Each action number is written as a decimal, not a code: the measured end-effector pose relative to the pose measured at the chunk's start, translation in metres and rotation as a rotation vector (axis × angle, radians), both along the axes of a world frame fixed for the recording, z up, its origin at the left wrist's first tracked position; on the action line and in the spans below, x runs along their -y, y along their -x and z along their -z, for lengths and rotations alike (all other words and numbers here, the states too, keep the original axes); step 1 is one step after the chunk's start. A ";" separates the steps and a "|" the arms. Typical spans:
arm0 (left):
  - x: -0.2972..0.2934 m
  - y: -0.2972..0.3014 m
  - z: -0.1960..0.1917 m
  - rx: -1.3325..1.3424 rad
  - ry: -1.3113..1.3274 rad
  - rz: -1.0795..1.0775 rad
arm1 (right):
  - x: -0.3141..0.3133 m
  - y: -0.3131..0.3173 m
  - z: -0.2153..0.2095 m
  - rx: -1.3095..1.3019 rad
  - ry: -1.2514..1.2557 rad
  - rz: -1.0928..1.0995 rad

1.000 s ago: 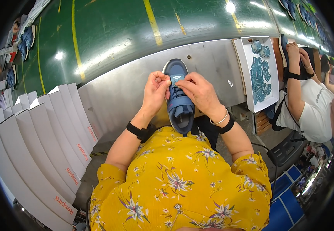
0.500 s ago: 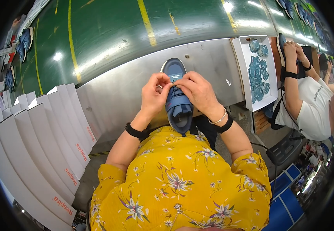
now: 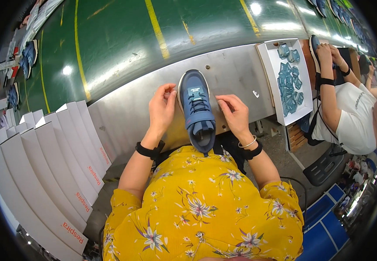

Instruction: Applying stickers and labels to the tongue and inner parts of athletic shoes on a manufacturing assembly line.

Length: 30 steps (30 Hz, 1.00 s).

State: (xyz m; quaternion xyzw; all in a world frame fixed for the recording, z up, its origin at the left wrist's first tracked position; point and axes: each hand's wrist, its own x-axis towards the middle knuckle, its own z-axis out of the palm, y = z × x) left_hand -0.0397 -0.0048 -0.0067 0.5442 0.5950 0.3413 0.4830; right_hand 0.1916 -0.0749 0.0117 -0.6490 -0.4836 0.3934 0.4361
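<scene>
We see a blue shoe point(image 3: 197, 118), toe toward twelve o'clock. Our left hand point(image 3: 161, 108) hovers just beside it at nine, our right hand point(image 3: 236, 115) at three. A white tray point(image 3: 270, 65) of teal tags point(image 3: 287, 93) lies between two and three, white boxes point(image 3: 36, 174) at eight.

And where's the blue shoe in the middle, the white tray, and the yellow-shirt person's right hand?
Blue shoe point(image 3: 200, 116): head view, on its strap.
White tray point(image 3: 272, 69): head view, bare inside, left part.
Right hand point(image 3: 236, 115): head view, on its back.

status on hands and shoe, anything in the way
Left hand and right hand flanking the blue shoe, nothing visible held. Toe forward, teal tag by the laces. No obstruction seen between.
</scene>
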 end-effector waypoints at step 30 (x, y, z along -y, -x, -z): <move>0.022 -0.016 -0.014 0.048 -0.078 0.122 | -0.009 0.030 -0.014 0.015 -0.068 -0.052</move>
